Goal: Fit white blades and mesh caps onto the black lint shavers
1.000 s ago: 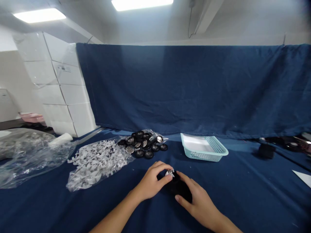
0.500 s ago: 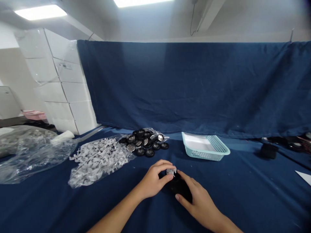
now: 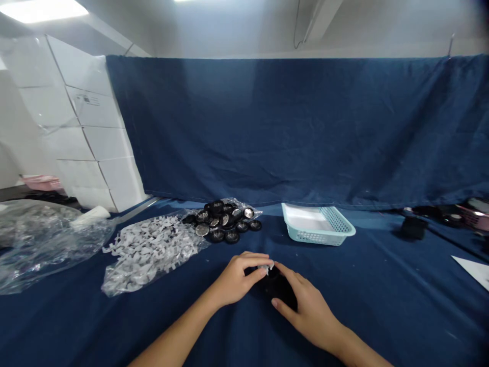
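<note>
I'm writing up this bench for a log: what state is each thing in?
left hand, pinching small white piece
right hand, curled around black object
white pieces, heaped
black discs, piled
basket, upright, white sheet inside
white boxes, stacked
blue curtain, hanging
ceiling light, on

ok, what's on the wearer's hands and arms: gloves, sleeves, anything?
Left hand and right hand are both bare: no gloves. No ring, watch or wristband visible on either. No sleeve shows on the visible forearms; anything higher up is out of frame. No cables or markings that I can make out.
</note>
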Action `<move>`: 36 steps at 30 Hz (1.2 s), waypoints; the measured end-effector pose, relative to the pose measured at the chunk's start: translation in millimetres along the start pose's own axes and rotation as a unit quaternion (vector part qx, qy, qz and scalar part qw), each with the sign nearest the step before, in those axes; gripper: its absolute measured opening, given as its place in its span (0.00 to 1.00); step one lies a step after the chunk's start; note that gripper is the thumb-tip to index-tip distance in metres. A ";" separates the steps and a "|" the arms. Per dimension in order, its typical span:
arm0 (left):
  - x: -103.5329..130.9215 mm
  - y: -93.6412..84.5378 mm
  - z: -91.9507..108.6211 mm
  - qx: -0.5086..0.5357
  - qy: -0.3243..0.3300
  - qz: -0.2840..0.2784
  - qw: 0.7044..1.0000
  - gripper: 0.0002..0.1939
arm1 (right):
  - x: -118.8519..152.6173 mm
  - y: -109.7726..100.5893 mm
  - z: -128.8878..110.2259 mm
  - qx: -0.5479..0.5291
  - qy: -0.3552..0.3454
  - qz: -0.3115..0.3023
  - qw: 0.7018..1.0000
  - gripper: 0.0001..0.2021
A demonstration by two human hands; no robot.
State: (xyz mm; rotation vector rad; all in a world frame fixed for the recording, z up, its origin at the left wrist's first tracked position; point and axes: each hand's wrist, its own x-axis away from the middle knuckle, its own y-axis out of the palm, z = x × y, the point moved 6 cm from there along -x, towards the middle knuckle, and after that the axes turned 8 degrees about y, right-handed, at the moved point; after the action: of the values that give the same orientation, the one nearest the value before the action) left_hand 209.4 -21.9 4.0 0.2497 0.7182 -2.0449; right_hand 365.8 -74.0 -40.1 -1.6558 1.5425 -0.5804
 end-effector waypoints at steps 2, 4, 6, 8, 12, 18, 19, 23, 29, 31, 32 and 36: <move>0.1 0.3 0.6 0.010 0.001 0.001 1.000 0.13 | 0.0 0.0 -0.7 0.002 -0.001 -0.002 1.000 0.32; 0.3 0.5 2.0 -0.005 0.010 0.000 1.000 0.12 | -0.2 0.1 -0.5 0.005 0.000 -0.002 1.000 0.32; 0.7 0.9 3.7 -0.035 0.021 -0.006 0.999 0.13 | -0.5 0.7 0.5 0.007 0.003 -0.001 1.000 0.32; 1.2 1.4 5.0 -0.060 0.027 -0.014 0.998 0.13 | -0.5 1.4 1.6 0.009 0.005 0.002 1.000 0.32; 1.2 1.1 5.9 -0.078 0.024 -0.026 0.996 0.13 | 0.1 3.0 2.3 0.012 0.001 0.006 1.000 0.32; 0.5 1.1 4.3 -0.058 0.008 -0.024 0.998 0.13 | 0.4 3.1 3.2 0.014 -0.006 0.014 1.000 0.31; 0.7 1.3 3.6 -0.053 0.001 -0.022 0.998 0.13 | 0.4 3.2 3.4 0.013 -0.007 0.014 1.000 0.31; 1.3 2.1 1.5 -0.034 -0.018 -0.010 0.999 0.13 | 0.7 3.2 3.5 0.011 -0.006 0.012 1.000 0.31; 0.5 2.7 0.5 -0.038 -0.025 -0.013 0.999 0.13 | -0.7 3.4 3.3 0.020 0.002 -0.001 1.000 0.31; 0.5 3.4 0.6 -0.039 -0.021 -0.020 0.999 0.14 | -0.6 4.3 4.3 0.024 0.006 -0.001 1.000 0.32; 0.7 3.6 0.6 -0.039 -0.018 -0.023 0.999 0.14 | -0.3 4.5 5.1 0.024 0.010 0.004 1.000 0.32; 1.8 1.9 -1.5 -0.039 -0.020 -0.023 0.999 0.14 | 2.9 2.3 8.1 -0.008 0.037 0.035 0.999 0.33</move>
State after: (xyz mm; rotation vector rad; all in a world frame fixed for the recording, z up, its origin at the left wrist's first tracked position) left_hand 209.8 -23.0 1.2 0.1485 0.7830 -2.0548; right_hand 371.2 -74.9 -47.2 -1.6011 1.6564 -0.5981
